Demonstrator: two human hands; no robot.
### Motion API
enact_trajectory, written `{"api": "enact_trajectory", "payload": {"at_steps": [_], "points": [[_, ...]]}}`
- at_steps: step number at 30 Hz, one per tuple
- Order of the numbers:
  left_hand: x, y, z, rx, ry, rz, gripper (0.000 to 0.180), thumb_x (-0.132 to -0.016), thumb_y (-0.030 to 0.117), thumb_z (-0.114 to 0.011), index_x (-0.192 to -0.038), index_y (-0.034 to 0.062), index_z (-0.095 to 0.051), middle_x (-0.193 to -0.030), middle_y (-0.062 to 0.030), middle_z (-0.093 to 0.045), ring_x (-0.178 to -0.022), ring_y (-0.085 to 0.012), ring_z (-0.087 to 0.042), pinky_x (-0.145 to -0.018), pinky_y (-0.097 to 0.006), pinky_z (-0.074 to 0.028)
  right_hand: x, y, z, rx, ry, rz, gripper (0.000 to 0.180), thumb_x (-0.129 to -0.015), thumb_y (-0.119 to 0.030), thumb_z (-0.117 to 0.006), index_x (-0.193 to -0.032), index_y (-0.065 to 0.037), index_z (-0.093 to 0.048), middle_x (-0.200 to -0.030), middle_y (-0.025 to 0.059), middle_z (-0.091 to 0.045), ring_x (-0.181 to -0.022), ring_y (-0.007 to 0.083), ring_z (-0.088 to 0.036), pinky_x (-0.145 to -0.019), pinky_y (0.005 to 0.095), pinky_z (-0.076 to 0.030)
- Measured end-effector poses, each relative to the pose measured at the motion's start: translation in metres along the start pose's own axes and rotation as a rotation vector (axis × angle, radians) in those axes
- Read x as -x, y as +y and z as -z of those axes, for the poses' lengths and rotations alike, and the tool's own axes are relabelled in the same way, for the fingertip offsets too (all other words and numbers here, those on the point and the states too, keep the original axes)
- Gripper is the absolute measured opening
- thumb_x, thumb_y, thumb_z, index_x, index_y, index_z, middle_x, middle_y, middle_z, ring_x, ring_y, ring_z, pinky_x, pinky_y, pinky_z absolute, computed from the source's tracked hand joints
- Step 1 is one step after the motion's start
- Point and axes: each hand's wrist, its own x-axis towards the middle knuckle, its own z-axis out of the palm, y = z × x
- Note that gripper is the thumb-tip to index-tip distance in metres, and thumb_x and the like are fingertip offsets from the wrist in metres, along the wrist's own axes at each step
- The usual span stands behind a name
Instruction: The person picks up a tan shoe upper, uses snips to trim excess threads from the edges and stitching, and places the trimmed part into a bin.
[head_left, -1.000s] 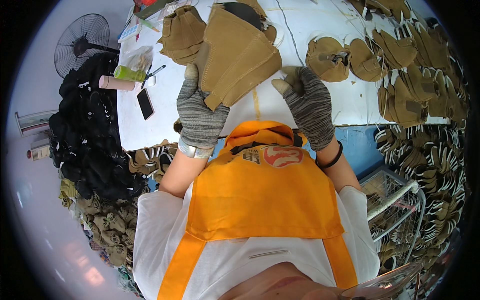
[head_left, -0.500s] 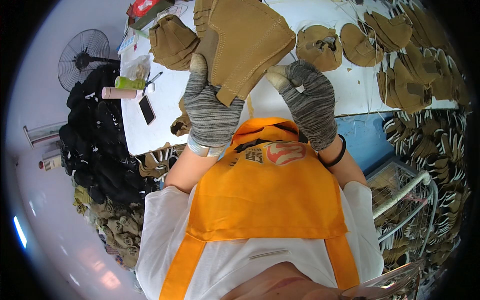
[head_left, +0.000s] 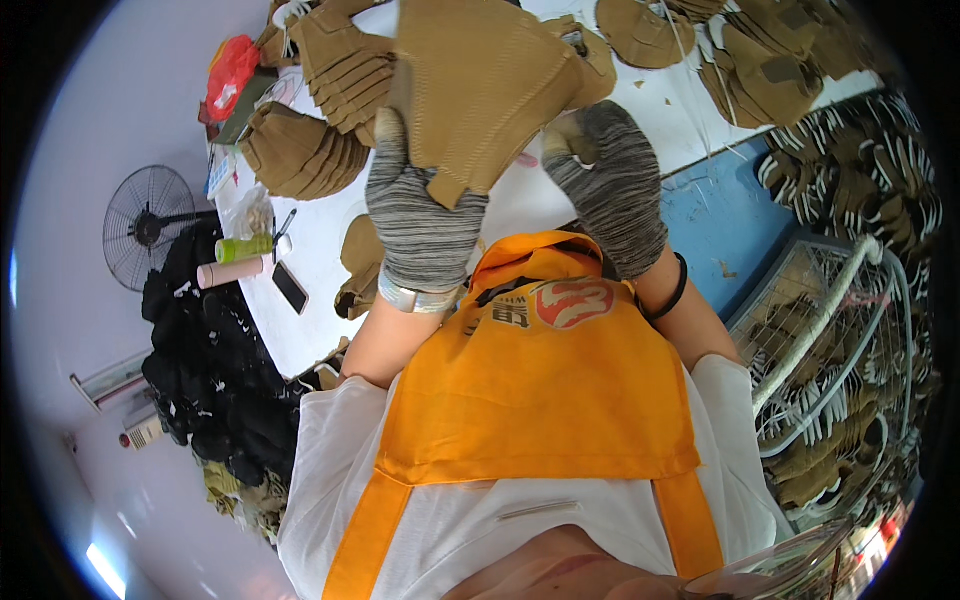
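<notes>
Head view: my left hand (head_left: pixel 425 215), in a grey striped glove, is closed on the lower left edge of a tan shoe upper (head_left: pixel 480 85), thumb up along its side. My right hand (head_left: pixel 610 180), same glove, is curled against the right edge of that piece; can't tell how firm the grip is. The piece is held up above the white desk (head_left: pixel 320 290), in front of my orange apron (head_left: pixel 540 400). Stacks of tan pieces (head_left: pixel 300 150) sit left on the desk. A fan (head_left: pixel 145 225) stands far left, with a wire basket (head_left: pixel 840 340) at right.
</notes>
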Motion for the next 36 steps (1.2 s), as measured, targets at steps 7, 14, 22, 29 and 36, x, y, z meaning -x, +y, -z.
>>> {"api": "enact_trajectory", "payload": {"at_steps": [7, 14, 22, 29, 36], "points": [[0.003, -0.003, -0.016, -0.064, -0.002, 0.013, 0.054, -0.092, 0.014, -0.055, -0.138, 0.0006, -0.030, -0.135, -0.0115, -0.045, -0.120, -0.0219, -0.049, -0.100, -0.033, -0.043, 0.010, 0.016, 0.052, 0.085, 0.166, -0.021, 0.021, -0.077, -0.004, -0.068, -0.097, -0.002, -0.062, -0.087, 0.0104, -0.061, -0.081, 0.0202, -0.061, -0.076, 0.0308, -0.051], [0.030, -0.036, -0.018, -1.441, 0.002, -0.095, 0.034, -0.090, 0.019, -0.060, -0.118, 0.0001, -0.055, -0.112, -0.0129, -0.061, -0.102, -0.0234, -0.059, -0.089, -0.035, -0.047, 0.019, -0.014, 0.064, -0.592, 0.037, -0.382, 0.047, -0.088, -0.033, -0.065, -0.120, -0.001, -0.055, -0.109, 0.0067, -0.059, -0.100, 0.0139, -0.053, -0.090, 0.0286, -0.043], [0.057, -0.033, -0.002, -1.832, -0.343, 0.028, 0.037, -0.088, 0.020, -0.064, -0.120, 0.0033, -0.055, -0.112, -0.0153, -0.059, -0.102, -0.0323, -0.056, -0.086, -0.036, -0.046, 0.006, 0.002, 0.047, -1.083, -0.146, -0.457, 0.062, -0.084, -0.031, -0.067, -0.132, 0.001, -0.044, -0.124, 0.0113, -0.054, -0.115, 0.0206, -0.051, -0.099, 0.0335, -0.041], [0.092, 0.055, -0.001, -1.575, -0.473, 0.053, 0.038, -0.083, 0.024, -0.068, -0.112, 0.0000, -0.061, -0.107, -0.0172, -0.064, -0.102, -0.0330, -0.060, -0.089, -0.044, -0.046, 0.014, 0.042, 0.003, -1.028, -0.316, -0.461, 0.068, -0.088, -0.039, -0.059, -0.138, 0.000, -0.034, -0.133, 0.0117, -0.045, -0.123, 0.0230, -0.044, -0.103, 0.0345, -0.037], [0.106, 0.087, 0.051, -0.662, 0.438, -0.328, 0.056, -0.091, 0.045, -0.053, -0.120, -0.0026, -0.051, -0.119, -0.0167, -0.056, -0.114, -0.0271, -0.053, -0.105, -0.036, -0.034, 0.020, 0.031, -0.019, -1.305, -0.313, -0.752, 0.056, -0.095, -0.041, -0.045, -0.140, -0.008, -0.034, -0.138, 0.0119, -0.042, -0.124, 0.0272, -0.044, -0.102, 0.0431, -0.040]]}}
